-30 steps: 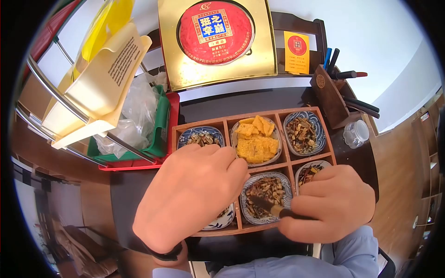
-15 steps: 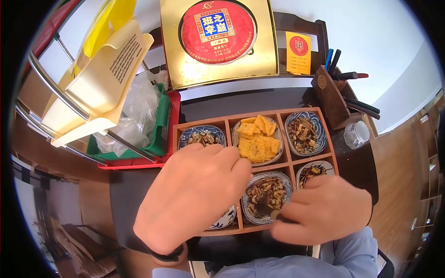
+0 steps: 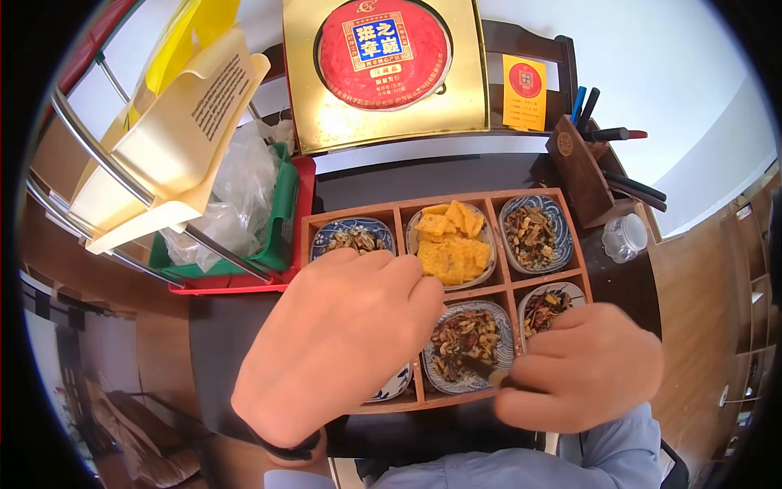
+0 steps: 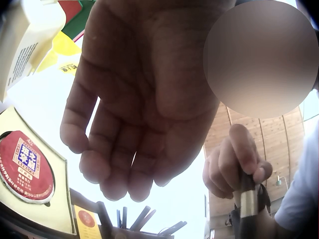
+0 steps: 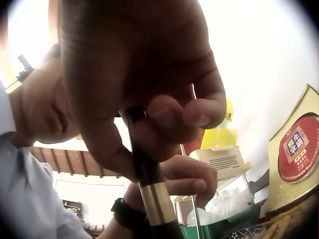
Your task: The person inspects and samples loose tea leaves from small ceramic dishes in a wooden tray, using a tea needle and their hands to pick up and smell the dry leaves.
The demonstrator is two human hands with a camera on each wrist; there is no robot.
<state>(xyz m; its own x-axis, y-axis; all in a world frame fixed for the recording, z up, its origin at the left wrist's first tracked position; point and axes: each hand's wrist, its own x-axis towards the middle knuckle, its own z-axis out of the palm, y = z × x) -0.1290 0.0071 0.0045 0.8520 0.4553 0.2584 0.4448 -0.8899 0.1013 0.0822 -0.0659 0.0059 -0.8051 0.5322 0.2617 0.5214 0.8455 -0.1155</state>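
In the head view my right hand (image 3: 586, 371) grips a black-handled tool (image 3: 493, 373) with a light band, its dark end down in the dried flakes of the lower-middle patterned bowl (image 3: 506, 346). The right wrist view shows the fingers of that hand (image 5: 144, 94) round the tool's handle (image 5: 157, 199). My left hand (image 3: 338, 334) hovers palm down over the left part of the compartmented wooden tray (image 3: 511, 318), partly hiding the lower-left bowl (image 3: 395, 385). Loosely bent and empty, its fingers appear in the left wrist view (image 4: 134, 109).
Yellow crisp pieces (image 3: 452, 253) fill the upper-middle bowl, with bowls of dried bits on both sides. A green basket (image 3: 281, 220) stands left, a gold box (image 3: 391, 134) behind. At right are a wooden pen holder (image 3: 578, 175) and a small clear jar (image 3: 626, 238).
The right hand has moved slightly down, then back up and right, shifting the tool's end through the flakes. The left hand has barely moved.
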